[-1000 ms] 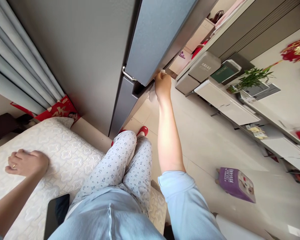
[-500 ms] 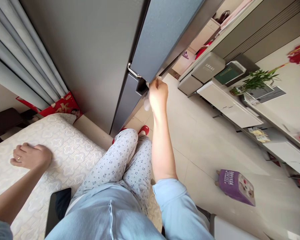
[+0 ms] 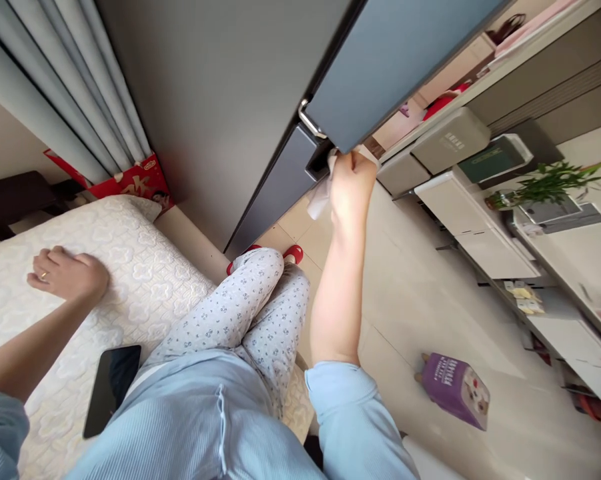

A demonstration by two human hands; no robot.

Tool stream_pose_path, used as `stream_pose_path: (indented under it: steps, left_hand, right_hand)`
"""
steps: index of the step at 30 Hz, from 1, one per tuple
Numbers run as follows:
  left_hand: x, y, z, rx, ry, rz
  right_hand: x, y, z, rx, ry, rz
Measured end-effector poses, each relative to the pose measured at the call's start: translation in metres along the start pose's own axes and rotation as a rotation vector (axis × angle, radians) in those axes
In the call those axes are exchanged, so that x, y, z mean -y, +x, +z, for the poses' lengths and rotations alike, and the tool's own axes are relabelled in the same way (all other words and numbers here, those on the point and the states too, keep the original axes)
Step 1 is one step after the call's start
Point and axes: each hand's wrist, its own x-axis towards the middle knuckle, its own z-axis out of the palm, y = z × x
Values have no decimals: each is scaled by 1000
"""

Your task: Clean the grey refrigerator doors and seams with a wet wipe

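Observation:
My right hand [image 3: 353, 180] is closed around a crumpled white wipe [image 3: 320, 200], part of which hangs out below the fist. It is at the lower corner of a blue-grey upper door [image 3: 400, 60], beside the metal hinge [image 3: 311, 120] and the dark recess on top of the lower door [image 3: 280, 190]. Whether the wipe touches the door edge is hidden by my fingers. On the quilted cream cover [image 3: 145, 267] rests my left hand [image 3: 67, 273], fingers loosely bent, a little apart, with nothing visible in them. A black phone [image 3: 113, 387] lies on the cover near my lap.
The tall grey cabinet side [image 3: 205, 100] rises ahead, with grey curtains [image 3: 80, 73] and a red box [image 3: 135, 181] to its left. On the tiled floor stands a purple stool-like block [image 3: 453, 387]. A long white low cabinet [image 3: 485, 233] bearing boxes and a plant [image 3: 555, 183] runs along the right.
The view has shifted, so the doors and my right hand appear farther right. More of the wipe shows below my right fist. My left hand stays resting on the cover.

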Motion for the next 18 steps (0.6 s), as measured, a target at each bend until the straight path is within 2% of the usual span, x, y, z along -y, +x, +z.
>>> stream_pose_path:
  steps: [7, 18]
  left_hand:
    - [-3, -2, -6, 47, -10, 5]
    - [-6, -1, -6, 41, 42, -29]
  right_hand:
    - [-6, 22, -5, -82, 117, 6]
    - [-33, 80, -12, -90, 25, 28]
